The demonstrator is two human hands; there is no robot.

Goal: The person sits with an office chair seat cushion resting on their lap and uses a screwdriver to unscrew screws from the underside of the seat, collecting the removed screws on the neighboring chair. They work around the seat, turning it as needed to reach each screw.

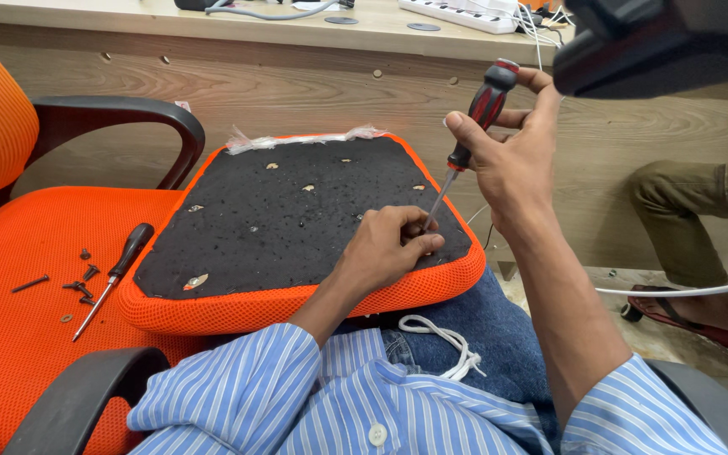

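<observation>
Wooden counter [297, 76] behind; right hand [511, 160] grips screwdriver [473, 126] (upright), left hand [389, 248] pinches its tip on seat cushion [280, 219].

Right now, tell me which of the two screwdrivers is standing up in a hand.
The red-and-black-handled screwdriver, gripped by the right hand with its tip down on the black seat underside. The black-handled screwdriver lies flat, unheld, on the orange chair.

The scene is seen through 1 head-worn camera, aimed steeply downward and forward from close above the lap. The orange mesh seat cushion with black underside [297, 227] fills the centre; the pale wooden bench [212, 25] crosses the top edge.
</observation>
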